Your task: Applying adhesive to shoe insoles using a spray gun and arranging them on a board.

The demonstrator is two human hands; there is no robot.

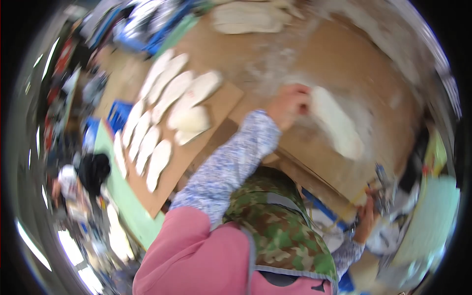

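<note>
A long white insole (338, 124) is at the right of the brown work surface. My left hand (290, 104) reaches to its upper left edge, fingers closed in a pinch there; motion blur softens the contact. Low on the right, my right hand (366, 220) is wrapped round a metal spray gun (382, 187), its handle partly hidden by the fingers. More white insoles (160, 162) lie in two rows on a brown board (206, 129) to the left. One folded or overlapping white piece (192, 123) rests at the board's right side.
A stack of white pieces (250, 17) lies at the far edge. Whitish residue marks the brown work surface (275, 64). Plastic-wrapped bundles (147, 24) and a blue crate (119, 114) stand at the left. A pale green sheet (427, 221) hangs at the right. Another person (69, 182) is at the left.
</note>
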